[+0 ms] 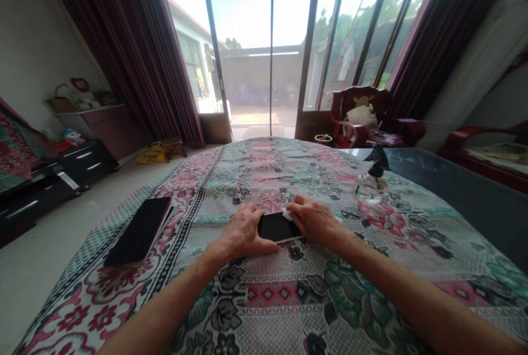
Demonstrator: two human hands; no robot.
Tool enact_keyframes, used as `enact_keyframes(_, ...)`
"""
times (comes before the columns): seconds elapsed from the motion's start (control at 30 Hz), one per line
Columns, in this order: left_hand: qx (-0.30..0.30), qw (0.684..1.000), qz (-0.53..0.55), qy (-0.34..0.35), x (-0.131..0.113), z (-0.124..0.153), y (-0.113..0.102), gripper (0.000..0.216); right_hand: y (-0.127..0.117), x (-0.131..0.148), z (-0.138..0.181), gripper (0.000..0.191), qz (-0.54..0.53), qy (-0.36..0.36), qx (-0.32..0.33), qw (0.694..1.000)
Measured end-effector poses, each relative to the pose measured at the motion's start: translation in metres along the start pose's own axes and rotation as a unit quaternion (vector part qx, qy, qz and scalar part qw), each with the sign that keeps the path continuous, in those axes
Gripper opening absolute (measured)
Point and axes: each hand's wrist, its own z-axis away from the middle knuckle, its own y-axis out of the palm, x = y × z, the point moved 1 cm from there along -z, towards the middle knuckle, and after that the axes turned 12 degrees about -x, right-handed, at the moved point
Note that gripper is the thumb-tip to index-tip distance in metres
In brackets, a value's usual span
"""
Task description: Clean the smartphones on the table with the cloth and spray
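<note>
A smartphone [277, 227] with a dark screen and a pale edge lies flat on the patterned tablecloth [284, 322]. My left hand [246, 228] grips its left end, the thumb along the near edge and the fingers at the far side. Pinched in my right hand [315, 220] is a small white tissue [286, 213], pressed against the phone's far right part. The right end of the phone is hidden under that hand. Farther right stands a clear spray bottle [370, 187] with a black trigger head.
To the left on the cloth lies a dark tablet [139, 231] with a reddish edge. Beyond the round table are glass doors [256, 42] between dark curtains. A red wooden chair [343, 118] stands at the back right, and a black cabinet [88, 162] is at the left.
</note>
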Motion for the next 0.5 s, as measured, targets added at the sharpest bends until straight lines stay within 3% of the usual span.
enact_keyframes(0.13, 0.011, 1.0, -0.01, 0.005, -0.006, 0.002, -0.001, 0.067, -0.002, 0.0, 0.0, 0.017, 0.014, 0.009, 0.009, 1.0)
enact_keyframes(0.33, 0.109, 0.993, -0.038, 0.006, 0.012, 0.003, -0.025, 0.072, -0.004, -0.001, -0.001, 0.018, 0.027, 0.021, 0.028, 0.999)
enact_keyframes(0.5, 0.114, 0.993, -0.036, 0.004, 0.015, 0.002, -0.029, 0.068, 0.001, 0.01, -0.004, 0.018, 0.038, 0.021, 0.036, 0.998)
